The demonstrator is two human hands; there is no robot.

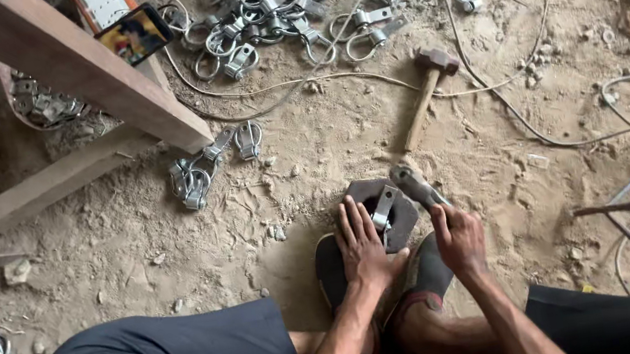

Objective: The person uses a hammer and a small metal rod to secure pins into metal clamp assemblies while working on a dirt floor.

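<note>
Clamp piece (pixel 383 210), a small bent strip of bright galvanised metal, lies on a dark, roughly hexagonal iron block (pixel 405 226) set on the dirt floor (pixel 176 248), just in front of the person's sandalled feet (pixel 428 268). The left hand (pixel 363 245) lies flat with fingers spread, pinning the strip's near end against the block. The right hand (pixel 459 237) is closed tight around the handle of a short hammer (pixel 418 186), whose head hangs just beside the strip's far end.

To my eye the strip looks light and stiff, thin enough to skate or jump on the hard block when struck, so it would want holding at the end away from the hammer, pressed down flat as it is now, fingertips well clear of the head. The edges look stamped and possibly sharp; the zinc finish probably gives little grip.

A second hammer (pixel 427 89) with a wooden handle lies farther out on the floor, apart from both hands. Beyond it sits a heap of finished clamps (pixel 281 3), with a smaller cluster (pixel 198 174) near a wooden frame (pixel 92 77), and loose wire (pixel 504 103) trails across the ground.
</note>
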